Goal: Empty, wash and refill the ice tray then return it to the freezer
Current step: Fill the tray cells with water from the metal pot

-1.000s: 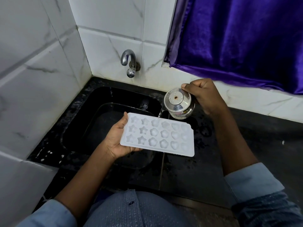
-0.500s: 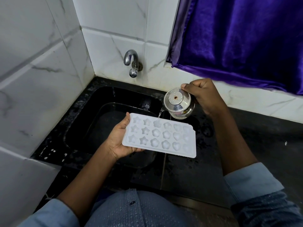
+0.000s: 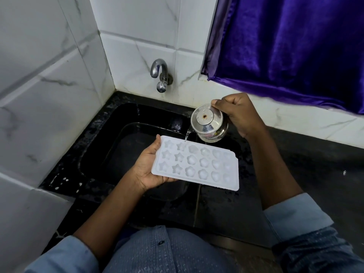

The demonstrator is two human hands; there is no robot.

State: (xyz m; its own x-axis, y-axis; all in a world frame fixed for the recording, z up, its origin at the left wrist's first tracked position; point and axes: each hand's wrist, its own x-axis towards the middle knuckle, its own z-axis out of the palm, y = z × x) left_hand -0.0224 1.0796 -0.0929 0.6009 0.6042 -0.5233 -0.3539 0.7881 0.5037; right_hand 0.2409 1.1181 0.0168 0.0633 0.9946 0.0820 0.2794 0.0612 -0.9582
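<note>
A white ice tray [image 3: 197, 164] with star, flower and heart moulds is held level over the black sink [image 3: 110, 138]. My left hand [image 3: 149, 168] grips its left end, thumb on the rim and fingers underneath. My right hand [image 3: 238, 113] grips a small steel kettle [image 3: 208, 123], tilted left above the tray's far edge. A thin stream of water [image 3: 187, 134] falls from its spout into a mould in the far row.
A steel tap [image 3: 160, 75] sticks out of the white tiled wall above the sink, with no water running from it. A purple curtain [image 3: 295, 46] hangs at the upper right. Black wet countertop [image 3: 295, 174] extends to the right of the sink.
The pouring goes on, with the stream now landing one mould further left in the far row. Both hands keep their grips.
</note>
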